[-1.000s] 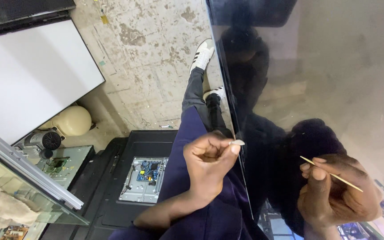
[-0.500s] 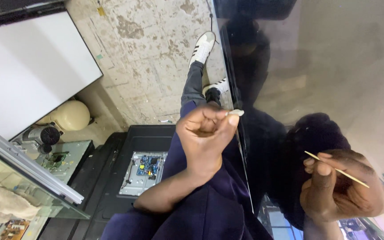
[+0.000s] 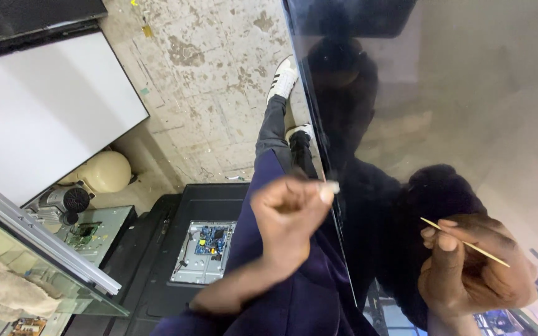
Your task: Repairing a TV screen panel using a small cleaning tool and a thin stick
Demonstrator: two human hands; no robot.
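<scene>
hands (image 3: 291, 218) pinch thin tan stick (image 3: 465, 242)

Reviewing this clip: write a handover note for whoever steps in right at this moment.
Left hand: closed in a pinch grip at the dark glossy panel's left edge; what it pinches is too small to tell.
Right hand: holds a thin wooden stick over the panel.
Panel leans across the lap. An opened back cover with a blue circuit board lies on the floor.
Done and left: cannot tell.

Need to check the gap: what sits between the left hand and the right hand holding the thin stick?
In the head view, the dark glossy screen panel lies between the left hand and the right hand with the thin stick; its black edge runs down between them.
</scene>
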